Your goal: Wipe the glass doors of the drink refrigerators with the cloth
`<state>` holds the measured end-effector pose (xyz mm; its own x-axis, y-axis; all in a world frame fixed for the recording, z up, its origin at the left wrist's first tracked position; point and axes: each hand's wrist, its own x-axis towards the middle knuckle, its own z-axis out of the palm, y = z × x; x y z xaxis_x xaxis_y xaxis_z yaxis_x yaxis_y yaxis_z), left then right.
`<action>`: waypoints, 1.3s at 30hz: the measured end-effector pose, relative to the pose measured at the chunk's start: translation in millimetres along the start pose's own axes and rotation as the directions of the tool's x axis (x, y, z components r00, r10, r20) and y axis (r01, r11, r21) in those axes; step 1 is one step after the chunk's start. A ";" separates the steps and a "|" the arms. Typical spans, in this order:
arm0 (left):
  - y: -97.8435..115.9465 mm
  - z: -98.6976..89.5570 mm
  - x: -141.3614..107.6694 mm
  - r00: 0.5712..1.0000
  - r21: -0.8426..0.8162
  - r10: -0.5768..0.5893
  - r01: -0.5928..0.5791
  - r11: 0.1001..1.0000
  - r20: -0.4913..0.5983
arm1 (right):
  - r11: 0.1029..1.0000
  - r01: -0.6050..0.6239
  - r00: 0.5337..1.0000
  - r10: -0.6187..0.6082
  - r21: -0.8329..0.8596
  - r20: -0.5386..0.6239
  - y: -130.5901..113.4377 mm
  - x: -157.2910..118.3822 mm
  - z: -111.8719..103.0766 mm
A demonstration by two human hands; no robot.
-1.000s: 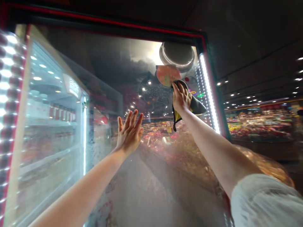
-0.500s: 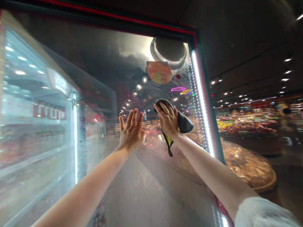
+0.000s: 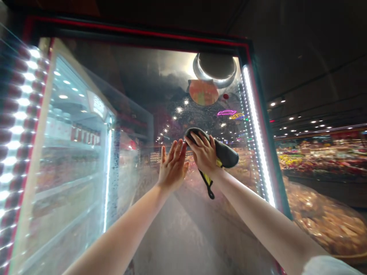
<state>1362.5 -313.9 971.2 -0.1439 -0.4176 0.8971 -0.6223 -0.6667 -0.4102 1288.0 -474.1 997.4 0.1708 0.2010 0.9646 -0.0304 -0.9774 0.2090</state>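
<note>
A tall glass panel (image 3: 183, 225) in a dark frame stands before me, hazy lower down and speckled with droplets higher up. Against it my right hand (image 3: 203, 152) presses a folded black cloth (image 3: 228, 154) with yellow showing on its inner side. The cloth's corner hangs below the wrist and ends in a small loop. To the left, my left hand (image 3: 172, 164) is raised at the glass with its fingers stretched out and nothing in it. Whether its palm touches the surface I cannot tell. Its fingertips are close to the cloth's left edge.
Bright LED strips run down the panel's right edge (image 3: 256, 130) and at the far left (image 3: 17, 130). Lit shelves with bottles (image 3: 86, 133) show in the glass on the left. To the right, a round bin of packaged goods (image 3: 327, 217) stands before colourful produce (image 3: 315, 156).
My left hand has moved right, closer to the right hand and cloth. The view has turned left, so the left LED strip now shows. The cloth remains under my right hand.
</note>
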 end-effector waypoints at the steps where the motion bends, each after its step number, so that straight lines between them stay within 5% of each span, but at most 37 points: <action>1: -0.8 0.5 1.5 1.000 0.001 0.008 -0.008 1.000 -0.016 | 1.000 0.000 1.000 0.000 0.001 -0.010 -0.4 18.7 -1.4; 4: -3.8 0.2 3.5 0.998 -0.011 0.033 -0.034 0.999 -0.044 | 0.998 -0.064 0.996 0.062 -0.025 -0.068 19.9 60.4 -8.4; 6: -6.4 -1.5 1.5 0.998 -0.029 0.041 -0.042 0.999 -0.049 | 0.984 -0.168 0.979 0.161 -0.053 -0.124 45.4 64.8 -13.2; 9: -11.4 -3.9 -4.0 0.997 -0.069 0.053 -0.057 0.996 -0.058 | 0.905 -0.420 0.886 0.394 -0.064 -0.244 76.8 35.4 -17.6; 12: -14.9 -2.7 -5.1 0.994 -0.110 0.082 -0.090 0.990 -0.072 | 0.812 -0.581 0.779 0.537 -0.050 -0.323 78.0 -11.5 -15.8; 15: -11.3 2.5 1.8 0.985 -0.129 0.131 -0.145 0.981 -0.112 | 0.847 -0.520 0.841 0.485 -0.111 -0.240 57.5 -37.5 -10.4; 19: 4.7 11.6 14.1 0.972 -0.156 0.170 -0.196 0.968 -0.161 | 0.939 -0.299 0.954 0.291 -0.171 -0.074 47.4 -7.6 -16.8; 25: 28.6 20.4 19.4 0.975 -0.180 0.131 -0.164 0.970 -0.181 | 0.920 -0.322 0.946 0.323 -0.223 -0.032 97.7 61.1 -47.6; 31: 39.4 22.8 19.5 0.985 -0.159 0.084 -0.108 0.981 -0.150 | 0.819 -0.525 0.851 0.497 -0.231 -0.170 116.7 3.8 -40.2; 35: 49.5 24.6 24.3 0.984 -0.118 0.099 -0.117 0.986 -0.147 | 0.915 -0.322 0.947 0.315 -0.241 -0.071 103.2 -9.3 -32.9; 39: 63.4 29.9 33.3 0.986 -0.100 0.106 -0.119 0.988 -0.126 | 0.964 -0.165 0.986 0.165 -0.209 -0.022 103.7 39.3 -39.7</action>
<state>1341.2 -388.5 970.2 -0.3048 -0.4050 0.8620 -0.6744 -0.5473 -0.4956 1252.5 -565.0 1063.3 0.1420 0.0387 0.9891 -0.2636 -0.9617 0.0755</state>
